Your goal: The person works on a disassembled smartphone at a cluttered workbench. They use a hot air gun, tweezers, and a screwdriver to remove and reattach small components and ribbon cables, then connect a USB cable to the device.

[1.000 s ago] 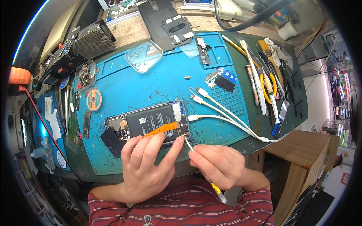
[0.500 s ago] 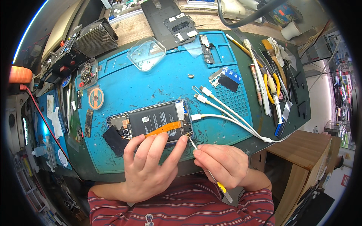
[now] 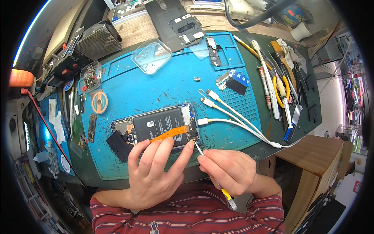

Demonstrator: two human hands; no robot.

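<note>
An opened phone (image 3: pixel 157 122) lies on the blue mat, its black battery (image 3: pixel 147 124) exposed and an orange flex cable (image 3: pixel 177 131) crossing it. My left hand (image 3: pixel 156 171) reaches over the near edge with fingers spread, its fingertips on the phone; the index fingertip is by the lower right corner. In my right hand (image 3: pixel 230 169) is a slim metal tool (image 3: pixel 226 195) with a yellow patch, pinched between thumb and fingers. Its thin tip meets that same corner, next to my left index finger. What the tip touches is too small to make out. A black sheet (image 3: pixel 119 145) sticks out at the phone's left end.
A white multi-headed cable (image 3: pixel 233 124) has one plug against the phone's right edge. Farther off stand a clear tray of small parts (image 3: pixel 151 56) and a black phone back cover (image 3: pixel 167 23). Several hand tools (image 3: pixel 278 78) lie at right, an orange-rimmed spool (image 3: pixel 99 102) at left.
The slim tool's rear end has shifted slightly left and up as my right hand tilts it a little. My left hand and the phone keep their places.
</note>
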